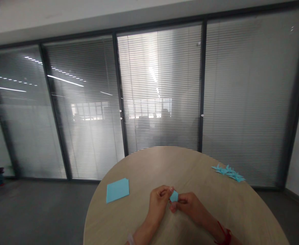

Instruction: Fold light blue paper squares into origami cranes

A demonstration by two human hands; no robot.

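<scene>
A small folded piece of light blue paper (174,196) is pinched between both hands just above the round wooden table (164,163). My left hand (159,200) grips its left side with curled fingers. My right hand (187,204) pinches its right side; a red band circles that wrist. A flat stack of light blue paper squares (117,190) lies on the table to the left of my hands.
A pile of several folded light blue paper shapes (228,172) lies near the table's far right edge. Behind the table stands a glass wall with closed blinds (159,92). Grey floor (37,211) surrounds the table.
</scene>
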